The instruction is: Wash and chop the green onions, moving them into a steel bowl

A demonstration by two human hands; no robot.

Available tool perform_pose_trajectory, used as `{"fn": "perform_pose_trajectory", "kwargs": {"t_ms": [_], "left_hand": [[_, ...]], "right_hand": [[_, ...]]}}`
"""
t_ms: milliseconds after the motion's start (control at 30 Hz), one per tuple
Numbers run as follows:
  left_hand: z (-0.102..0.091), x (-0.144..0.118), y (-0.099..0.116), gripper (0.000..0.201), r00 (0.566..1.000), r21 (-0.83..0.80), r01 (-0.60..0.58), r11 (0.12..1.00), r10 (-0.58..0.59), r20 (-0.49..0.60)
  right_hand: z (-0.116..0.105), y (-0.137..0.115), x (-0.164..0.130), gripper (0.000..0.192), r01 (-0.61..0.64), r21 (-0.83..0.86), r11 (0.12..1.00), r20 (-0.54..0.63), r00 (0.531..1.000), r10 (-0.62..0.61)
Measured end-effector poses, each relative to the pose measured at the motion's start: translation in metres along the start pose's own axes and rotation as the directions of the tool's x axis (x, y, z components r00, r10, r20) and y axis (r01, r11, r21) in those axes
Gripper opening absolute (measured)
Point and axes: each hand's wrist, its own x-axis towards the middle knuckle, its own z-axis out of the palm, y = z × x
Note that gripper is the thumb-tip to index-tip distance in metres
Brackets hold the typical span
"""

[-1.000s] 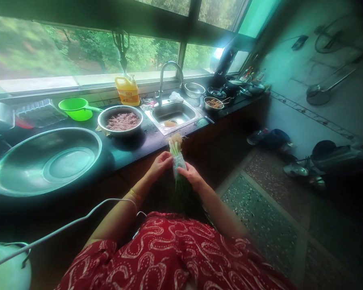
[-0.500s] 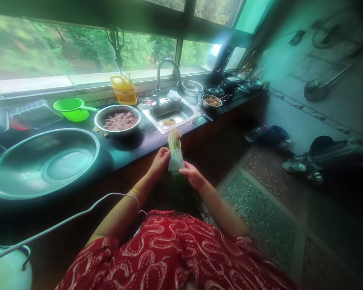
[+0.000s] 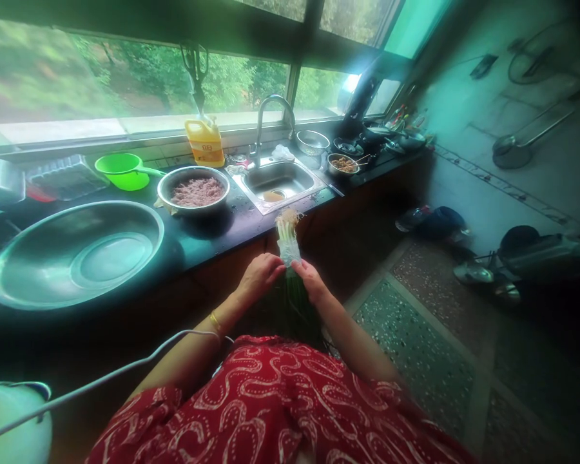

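Leftmost, we see the left hand (image 3: 261, 276) bunched against the lower left edge of a whitish wrapper (image 3: 289, 250); we cannot tell if it pinches. Between both hands, the wrapped green onions (image 3: 286, 228) point lengthwise away from the body, roots toward the sink (image 3: 299, 198); rightmost, the right hand (image 3: 311, 281) clamps the bundle, thumb on top.

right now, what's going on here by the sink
A person at the counter has a bunch of green onions, roots up, with a pale wrap around the stalks. The right grip holds the bunch; the left grip is at the wrap's lower edge. On the counter, a bowl of what looks like minced meat sits between the sink and a wide metal basin.
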Motion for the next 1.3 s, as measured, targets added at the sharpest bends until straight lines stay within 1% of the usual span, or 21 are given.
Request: {"fn": "perform_pose_trajectory", "kwargs": {"t_ms": [67,100,200,267,300,367,433,533,633,700,767,833,900,967,1033,1100,1167,1200,1267,1300], "left_hand": [[0.001,0.001,-0.003,0.015,1.0,0.005,-0.018,1.0,0.018,0.017],[0.002,0.002,-0.003,0.015,1.0,-0.001,-0.015,1.0,0.015,0.006],[0.002,0.003,-0.001,0.014,0.995,-0.046,0.039,0.998,-0.043,-0.095],[0.002,0.005,0.002,0.014,0.983,-0.113,0.104,0.988,-0.119,-0.14],[0.001,0.006,0.004,0.014,0.977,-0.155,0.142,0.978,-0.164,-0.134],[0.002,0.011,0.005,0.015,0.965,-0.243,0.217,0.945,-0.246,-0.096],[0.004,0.019,0.002,0.018,0.951,-0.334,0.262,0.905,-0.302,-0.071],[0.008,0.034,-0.009,0.022,0.94,-0.462,0.267,0.846,-0.334,-0.069],[0.009,0.046,-0.016,0.026,0.938,-0.522,0.287,0.804,-0.345,-0.015],[0.007,0.048,-0.017,0.027,0.939,-0.495,0.302,0.814,-0.345,0.005],[0.007,0.047,-0.015,0.032,0.945,-0.429,0.289,0.856,-0.326,-0.013],[0.012,0.045,-0.013,0.035,0.952,-0.37,0.272,0.888,-0.304,-0.029],[0.02,0.044,-0.014,0.027,0.956,-0.345,0.274,0.897,-0.292,0.0],[0.028,0.049,-0.018,0.022,0.964,-0.328,0.256,0.909,-0.264,0.021],[0.028,0.06,-0.024,0.023,0.98,-0.231,0.189,0.954,-0.199,-0.022],[0.019,0.078,-0.029,0.02,0.985,-0.039,0.117,0.992,-0.121,-0.121],[0.003,0.099,-0.031,0.019,0.976,0.149,0.093,0.984,-0.061,-0.209],[-0.005,0.11,-0.03,0.02,0.97,0.206,0.094,0.974,-0.043,-0.24],[-0.013,0.13,-0.025,0.021,0.962,0.238,0.105,0.966,-0.038,-0.271],[-0.012,0.14,-0.021,0.02,0.957,0.214,0.118,0.97,-0.053,-0.285]], "right_hand": [[0.0,0.003,0.0,0.051,-0.001,-0.024,1.0,0.011,1.0,0.002],[0.0,0.004,0.001,0.05,0.005,-0.046,0.999,0.015,1.0,-0.004],[0.0,0.007,0.003,0.055,0.035,-0.153,0.988,0.015,0.999,-0.033],[0.0,0.008,0.004,0.065,0.019,-0.253,0.967,-0.033,0.999,-0.028],[-0.001,0.009,0.005,0.067,0.006,-0.303,0.953,-0.065,0.998,-0.027],[0.0,0.01,0.006,0.065,0.001,-0.385,0.923,-0.112,0.993,-0.048],[0.0,0.01,0.006,0.06,0.04,-0.443,0.895,-0.096,0.991,-0.092],[0.0,0.011,0.007,0.054,0.099,-0.504,0.858,-0.04,0.99,-0.137],[-0.002,0.011,0.014,0.048,0.113,-0.542,0.833,-0.053,0.984,-0.168],[-0.006,0.009,0.021,0.046,0.11,-0.537,0.837,-0.081,0.98,-0.181],[-0.011,0.006,0.029,0.043,0.116,-0.492,0.863,-0.095,0.978,-0.185],[-0.017,0.002,0.036,0.04,0.123,-0.426,0.896,-0.117,0.975,-0.189],[-0.025,-0.003,0.042,0.04,0.124,-0.386,0.914,-0.149,0.969,-0.195],[-0.033,-0.008,0.049,0.045,0.139,-0.402,0.905,-0.133,0.969,-0.208],[-0.045,-0.012,0.057,0.054,0.16,-0.45,0.879,-0.062,0.976,-0.209],[-0.06,-0.016,0.068,0.06,0.167,-0.499,0.851,-0.015,0.979,-0.201],[-0.078,-0.02,0.083,0.059,0.139,-0.538,0.832,-0.036,0.982,-0.187],[-0.087,-0.021,0.092,0.056,0.107,-0.55,0.828,-0.061,0.984,-0.167],[-0.104,-0.023,0.112,0.051,0.027,-0.533,0.846,-0.081,0.993,-0.083],[-0.112,-0.024,0.121,0.049,-0.01,-0.496,0.868,-0.064,0.998,-0.025]]}}
